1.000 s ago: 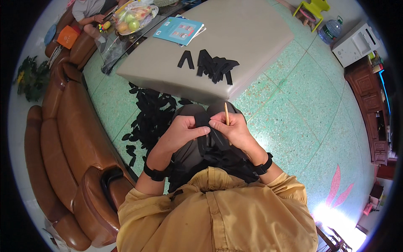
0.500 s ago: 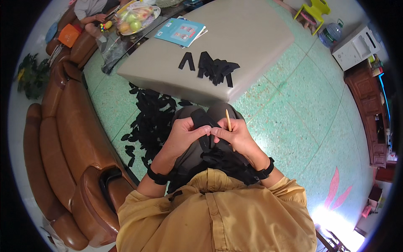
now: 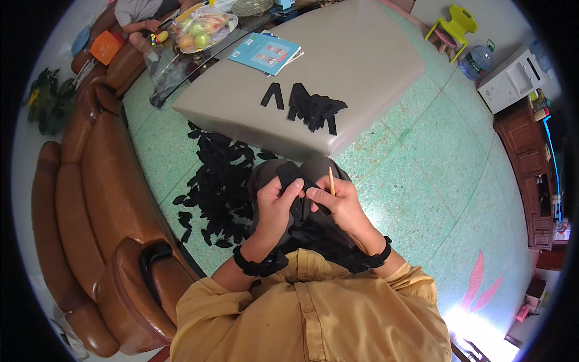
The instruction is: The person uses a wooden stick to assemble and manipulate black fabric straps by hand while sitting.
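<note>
Above my lap, my left hand [image 3: 276, 208] pinches a black fabric strip [image 3: 291, 174] between thumb and fingers. My right hand [image 3: 342, 204] is closed on the other part of the same black cloth, its thumb pointing left toward my left thumb. A thin pale wooden stick [image 3: 331, 180] with a pointed tip stands up out of my right fist, tip away from me. Whether the cloth is one folded piece or two joined ones I cannot tell. More black fabric pieces [image 3: 319, 238] lie in my lap below the hands.
Ahead is a beige padded bench [image 3: 223, 108] with a heap of black strips [image 3: 313, 107] and blue books [image 3: 265, 53]. Many black pieces [image 3: 220, 175] litter the floor to the left, beside a brown leather sofa [image 3: 114, 211]. A person [image 3: 136, 15] sits far left near a fruit plate [image 3: 202, 33].
My hands have shifted slightly, and my left thumb has lifted away from the right thumb and turned more upright. Both hands keep hold of the black cloth; the stick stays in the right.
</note>
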Demonstrator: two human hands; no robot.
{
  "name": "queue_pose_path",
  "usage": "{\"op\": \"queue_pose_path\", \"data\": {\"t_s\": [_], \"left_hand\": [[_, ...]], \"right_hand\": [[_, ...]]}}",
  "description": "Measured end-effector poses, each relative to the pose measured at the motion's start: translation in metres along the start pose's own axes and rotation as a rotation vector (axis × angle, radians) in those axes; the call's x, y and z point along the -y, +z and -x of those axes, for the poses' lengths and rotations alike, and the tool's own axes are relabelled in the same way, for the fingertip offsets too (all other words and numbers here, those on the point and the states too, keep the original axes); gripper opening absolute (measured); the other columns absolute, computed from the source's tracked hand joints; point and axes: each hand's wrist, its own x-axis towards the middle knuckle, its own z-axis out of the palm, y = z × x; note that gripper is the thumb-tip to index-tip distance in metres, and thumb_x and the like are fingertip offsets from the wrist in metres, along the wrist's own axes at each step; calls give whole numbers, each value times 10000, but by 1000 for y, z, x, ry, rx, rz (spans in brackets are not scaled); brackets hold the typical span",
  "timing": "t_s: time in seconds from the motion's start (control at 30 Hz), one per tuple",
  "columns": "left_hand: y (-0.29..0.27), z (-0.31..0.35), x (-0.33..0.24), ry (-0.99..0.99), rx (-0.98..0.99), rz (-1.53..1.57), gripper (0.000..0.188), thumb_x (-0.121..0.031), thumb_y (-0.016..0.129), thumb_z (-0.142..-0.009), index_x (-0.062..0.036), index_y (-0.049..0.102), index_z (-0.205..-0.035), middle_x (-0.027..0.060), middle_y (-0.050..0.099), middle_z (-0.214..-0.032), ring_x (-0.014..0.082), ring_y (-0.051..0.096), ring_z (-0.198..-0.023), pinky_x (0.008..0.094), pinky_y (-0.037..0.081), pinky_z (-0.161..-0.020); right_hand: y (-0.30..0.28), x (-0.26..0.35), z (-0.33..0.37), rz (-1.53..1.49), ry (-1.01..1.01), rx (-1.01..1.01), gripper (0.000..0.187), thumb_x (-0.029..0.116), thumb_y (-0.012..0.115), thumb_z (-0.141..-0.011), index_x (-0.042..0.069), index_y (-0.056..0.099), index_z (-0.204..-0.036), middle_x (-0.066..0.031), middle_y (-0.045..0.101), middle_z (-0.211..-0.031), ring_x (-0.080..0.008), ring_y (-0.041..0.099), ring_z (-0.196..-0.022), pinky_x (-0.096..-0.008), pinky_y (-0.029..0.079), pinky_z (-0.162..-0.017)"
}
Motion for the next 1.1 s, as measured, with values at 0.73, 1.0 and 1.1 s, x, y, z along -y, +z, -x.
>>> {"op": "queue_pose_path", "data": {"t_s": [0.73,1.0,1.1], "left_hand": [[-26,-10,11,67,142,-358,371,-147,659,-824,-36,395,-588,-59,333,-561,29,295,-548,229,255,-452],[-30,-6,-1,-122,313,-299,343,-153,649,-832,-32,418,-609,-59,362,-560,20,317,-558,216,273,-458],[-37,-7,-2,-148,337,-363,306,-151,653,-824,-25,463,-620,-54,404,-562,15,347,-560,213,286,-455]], "right_hand": [[-10,-7,-1,77,-47,116,138,105,637,-832,17,584,-739,26,527,-621,-26,422,-572,-205,323,-504],[-5,-12,-2,32,5,17,186,81,628,-827,37,530,-675,42,488,-620,-32,396,-565,-208,307,-492],[-7,-8,-3,-90,92,56,233,77,636,-819,50,486,-643,56,439,-603,-33,372,-557,-218,290,-481]]}}
